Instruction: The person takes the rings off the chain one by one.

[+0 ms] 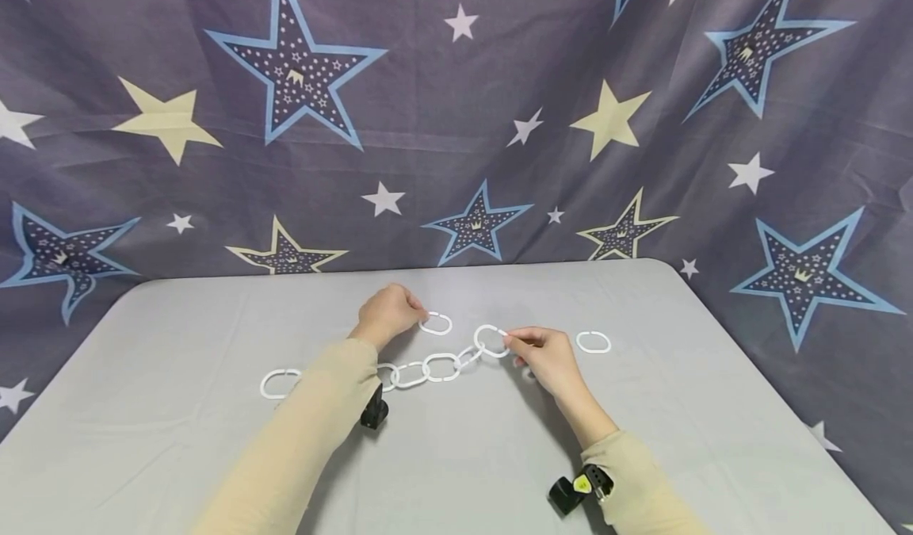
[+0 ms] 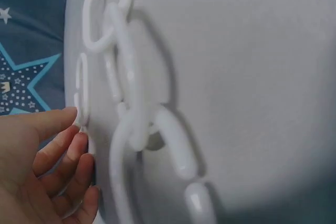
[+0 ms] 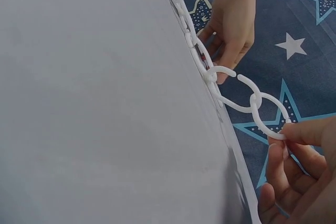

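A chain of white plastic links [image 1: 442,368] runs across the grey table, partly hidden behind the left forearm. The right hand [image 1: 548,357] pinches its end link [image 1: 479,339] between thumb and fingers, and this end is raised off the table. In the right wrist view, the held link [image 3: 274,98] passes through its neighbour, which has a small gap in its side. Beyond the chain, the left hand [image 1: 388,313] has thumb and fingertips at the left edge of a loose white link [image 1: 445,331]. The left wrist view shows that link [image 2: 85,85] between the fingertips.
Another loose white link [image 1: 594,350] lies right of the right hand. At the left, one more link [image 1: 269,396] shows beside the left sleeve. A star-patterned cloth [image 1: 428,123] hangs behind the table [image 1: 178,440]. Both wrists carry small black cameras.
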Available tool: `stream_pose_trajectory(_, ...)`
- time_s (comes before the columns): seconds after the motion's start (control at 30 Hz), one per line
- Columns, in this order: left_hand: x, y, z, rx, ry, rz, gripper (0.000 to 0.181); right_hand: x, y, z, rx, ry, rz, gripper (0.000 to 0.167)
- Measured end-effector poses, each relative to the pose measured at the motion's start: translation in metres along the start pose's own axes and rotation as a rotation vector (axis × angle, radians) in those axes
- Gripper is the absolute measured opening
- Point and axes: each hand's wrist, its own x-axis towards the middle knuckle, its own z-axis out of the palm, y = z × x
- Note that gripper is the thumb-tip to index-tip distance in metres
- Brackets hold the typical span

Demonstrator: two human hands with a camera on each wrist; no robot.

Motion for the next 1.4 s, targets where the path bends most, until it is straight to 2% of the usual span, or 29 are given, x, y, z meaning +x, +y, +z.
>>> stream_pose_trajectory(0.17,-0.001,0.001,-0.008,-0.072,-0.012,0.092,0.019,0.001,-0.001,0.0,0.003,-0.003,-0.004,0.017)
stream_pose_trajectory(0.33,-0.009,0.008,-0.016,-0.135,-0.031,0.197,0.017,0.002,-0.002,0.001,0.001,-0.004,0.001,0.016)
stream_pose_trajectory(0.4,-0.016,0.011,-0.018,-0.147,-0.041,0.221,0.016,0.002,-0.003,0.001,0.0,-0.005,0.0,0.016)
stream_pose_trajectory(0.5,-0.028,0.016,-0.019,-0.165,-0.089,0.254,0.015,0.002,-0.005,0.001,0.004,-0.004,-0.004,0.016)
stream_pose_trajectory(0.6,-0.041,0.02,-0.016,-0.148,-0.13,0.295,0.016,0.002,-0.005,0.001,0.005,-0.003,-0.011,0.018)
stream_pose_trajectory(0.77,-0.058,0.022,-0.008,-0.093,-0.127,0.345,0.015,0.002,-0.005,0.001,0.003,-0.007,-0.009,0.017)
stream_pose_trajectory(0.93,-0.067,0.022,0.001,-0.102,-0.095,0.346,0.014,0.002,-0.004,0.001,0.003,-0.005,0.0,0.016)
stream_pose_trajectory(1.13,-0.072,0.021,0.007,-0.228,-0.076,0.312,0.018,0.001,-0.004,0.0,0.001,-0.003,-0.003,0.016)
stream_pose_trajectory(1.4,-0.071,0.022,0.019,-0.258,-0.088,0.253,0.019,0.001,-0.002,-0.003,-0.009,0.001,-0.011,0.017)
